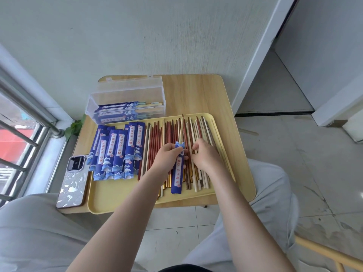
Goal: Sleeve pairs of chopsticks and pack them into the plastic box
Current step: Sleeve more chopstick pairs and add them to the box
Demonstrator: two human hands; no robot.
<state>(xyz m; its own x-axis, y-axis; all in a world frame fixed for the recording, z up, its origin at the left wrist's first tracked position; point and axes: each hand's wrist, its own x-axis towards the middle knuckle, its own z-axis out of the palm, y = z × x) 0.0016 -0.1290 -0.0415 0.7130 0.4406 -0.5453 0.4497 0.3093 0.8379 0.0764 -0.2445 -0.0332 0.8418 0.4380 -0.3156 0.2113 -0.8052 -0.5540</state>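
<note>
My left hand (pixel 167 157) grips a blue paper sleeve (pixel 177 173) over the yellow tray (pixel 121 199). A pale chopstick (pixel 181 128) sticks out of the sleeve's far end. My right hand (pixel 204 154) lies curled on the loose chopsticks (pixel 157 146), its fingertips among the sticks just right of the sleeve; whether it pinches one I cannot tell. The loose chopsticks, red, brown and pale, fill the tray's middle and right. A pile of empty blue sleeves (pixel 115 152) covers the tray's left part. The clear plastic box (pixel 125 95) stands open behind the tray with several sleeved pairs inside.
A phone (pixel 73 181) lies on the small wooden table (pixel 196 91), left of the tray. A wall rises right behind the table, a railed window is at the left. My knees flank the table's near edge.
</note>
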